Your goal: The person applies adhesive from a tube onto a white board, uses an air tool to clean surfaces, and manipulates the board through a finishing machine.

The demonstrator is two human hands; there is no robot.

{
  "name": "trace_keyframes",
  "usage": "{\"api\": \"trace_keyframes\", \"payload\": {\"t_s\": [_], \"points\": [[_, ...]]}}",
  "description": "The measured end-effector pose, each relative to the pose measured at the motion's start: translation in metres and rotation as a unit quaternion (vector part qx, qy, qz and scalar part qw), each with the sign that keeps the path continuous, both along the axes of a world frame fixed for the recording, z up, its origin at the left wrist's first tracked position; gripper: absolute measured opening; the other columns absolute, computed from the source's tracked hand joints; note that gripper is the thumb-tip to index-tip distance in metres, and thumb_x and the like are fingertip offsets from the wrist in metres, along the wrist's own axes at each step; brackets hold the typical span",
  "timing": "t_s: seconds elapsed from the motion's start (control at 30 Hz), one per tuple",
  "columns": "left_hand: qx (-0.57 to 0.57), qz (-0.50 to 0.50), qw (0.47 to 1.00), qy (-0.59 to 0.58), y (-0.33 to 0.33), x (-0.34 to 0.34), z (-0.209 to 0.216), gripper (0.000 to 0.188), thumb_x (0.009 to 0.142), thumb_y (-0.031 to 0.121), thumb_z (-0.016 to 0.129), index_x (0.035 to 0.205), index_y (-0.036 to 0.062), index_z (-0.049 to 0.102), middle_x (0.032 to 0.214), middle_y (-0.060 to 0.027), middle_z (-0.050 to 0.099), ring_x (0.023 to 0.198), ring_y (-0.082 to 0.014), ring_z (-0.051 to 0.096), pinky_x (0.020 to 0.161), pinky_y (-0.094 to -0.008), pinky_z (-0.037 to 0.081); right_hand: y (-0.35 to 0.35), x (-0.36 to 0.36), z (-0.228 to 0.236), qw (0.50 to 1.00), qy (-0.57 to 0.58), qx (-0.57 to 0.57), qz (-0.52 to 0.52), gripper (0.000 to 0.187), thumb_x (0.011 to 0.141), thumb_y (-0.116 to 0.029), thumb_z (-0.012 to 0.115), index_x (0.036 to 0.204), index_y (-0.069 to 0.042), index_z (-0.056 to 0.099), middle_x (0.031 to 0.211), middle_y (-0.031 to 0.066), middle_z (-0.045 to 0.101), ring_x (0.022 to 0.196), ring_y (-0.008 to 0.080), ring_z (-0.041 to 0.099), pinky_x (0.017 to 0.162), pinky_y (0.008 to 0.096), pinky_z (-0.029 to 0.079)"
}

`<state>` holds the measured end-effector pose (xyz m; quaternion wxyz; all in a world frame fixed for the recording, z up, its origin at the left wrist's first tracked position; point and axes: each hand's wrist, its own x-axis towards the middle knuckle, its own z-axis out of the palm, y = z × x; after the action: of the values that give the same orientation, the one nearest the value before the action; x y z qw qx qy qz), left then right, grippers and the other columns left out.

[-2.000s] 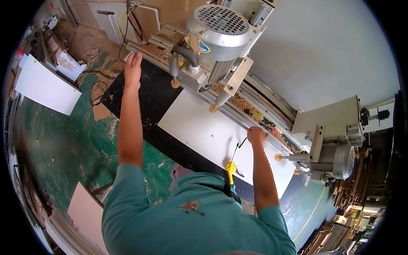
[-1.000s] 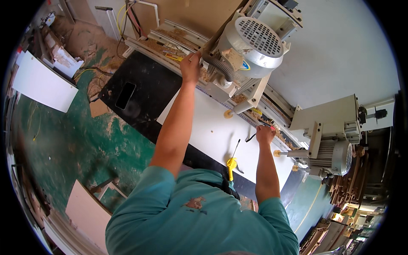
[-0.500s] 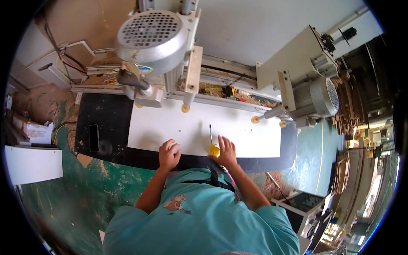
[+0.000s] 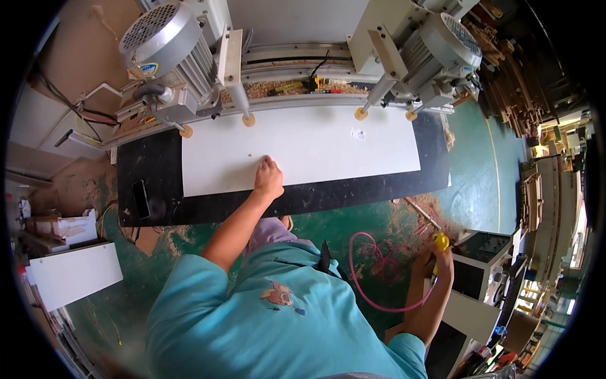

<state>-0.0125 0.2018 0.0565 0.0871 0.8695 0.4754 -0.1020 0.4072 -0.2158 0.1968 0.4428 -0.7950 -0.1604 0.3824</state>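
Observation:
A long white panel [image 4: 315,151] lies on the black machine table. My left hand [image 4: 269,179] rests on it near the front edge, fingers bunched together; whatever they may hold is hidden. Just beyond those fingertips a small brown spot [image 4: 250,155] shows on the panel, and a white label [image 4: 358,134] lies farther right. Out to the right, off the table, my right hand [image 4: 443,256] is closed around a yellow air blow gun [image 4: 440,241]. From the gun a pink hose [image 4: 385,308] loops down and back over the floor.
Two grey motors [image 4: 154,31] [image 4: 451,44] stand at the back, with rods ending in yellowish pads [image 4: 249,119] over the panel's far edge. On the black table [image 4: 132,170] a phone [image 4: 141,199] lies at left. A black-and-white cabinet [image 4: 470,265] stands beside my right hand.
My right hand has swung from the panel's front edge far to the right with the blow gun. My left hand has moved onto the panel, its fingers now drawn together. The view has shifted.

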Motion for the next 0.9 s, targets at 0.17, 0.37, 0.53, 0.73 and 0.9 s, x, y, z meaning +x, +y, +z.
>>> {"api": "trace_keyframes", "payload": {"t_s": [0.17,0.37,0.53,0.73,0.9], "points": [[0.058,-0.027,0.997,0.042,-0.002,0.015,-0.008,0.045,0.075,0.013,0.067,0.112,-0.0119,0.064,0.135,-0.0347,0.045,0.126,-0.0403,0.048,0.103,-0.0425,0.044,-0.007,-0.156,0.035,0.969,0.146,-0.1,0.172,0.03,0.083,-0.013,0.074,0.109,-0.002,0.069,0.083,0.0012,0.066,0.069,0.0091,0.059,0.063,0.0255,0.048],[0.01,-0.029,0.997,0.069,0.004,0.014,0.018,0.034,0.073,0.013,0.067,0.102,-0.0031,0.071,0.12,-0.0262,0.056,0.101,-0.0336,0.066,0.087,-0.0398,0.055,-0.083,-0.135,0.031,0.968,0.171,-0.096,0.157,0.029,0.082,-0.008,0.071,0.11,-0.003,0.067,0.081,0.0008,0.065,0.068,0.0095,0.058,0.063,0.0257,0.049],[0.022,-0.019,0.998,0.063,0.003,0.023,0.014,0.029,0.074,0.011,0.068,0.1,-0.0008,0.072,0.12,-0.0244,0.059,0.101,-0.0332,0.067,0.089,-0.0382,0.055,-0.29,0.001,-0.005,0.937,-0.095,-0.089,-0.323,0.034,0.096,-0.032,0.058,0.117,-0.006,0.062,0.077,0.0036,0.061,0.065,0.0147,0.06,0.049,0.0266,0.045],[0.006,-0.032,0.994,0.104,-0.002,0.027,0.024,0.028,0.074,0.01,0.067,0.1,0.0017,0.073,0.118,-0.0244,0.062,0.103,-0.0325,0.066,0.089,-0.0372,0.054,-0.403,-0.028,-0.004,0.782,-0.122,0.304,-0.531,0.046,0.099,-0.047,0.053,0.123,-0.008,0.057,0.11,0.0105,0.069,0.096,0.0176,0.067,0.071,0.0236,0.048],[-0.006,-0.081,0.99,0.115,0.003,0.025,0.037,0.03,0.07,0.011,0.07,0.098,-0.0012,0.073,0.113,-0.0273,0.063,0.103,-0.0338,0.066,0.09,-0.0383,0.054,-0.341,-0.057,-0.016,0.808,-0.093,0.358,-0.459,0.041,0.099,-0.044,0.053,0.121,-0.009,0.057,0.109,0.008,0.069,0.099,0.015,0.066,0.069,0.022,0.045]]}}
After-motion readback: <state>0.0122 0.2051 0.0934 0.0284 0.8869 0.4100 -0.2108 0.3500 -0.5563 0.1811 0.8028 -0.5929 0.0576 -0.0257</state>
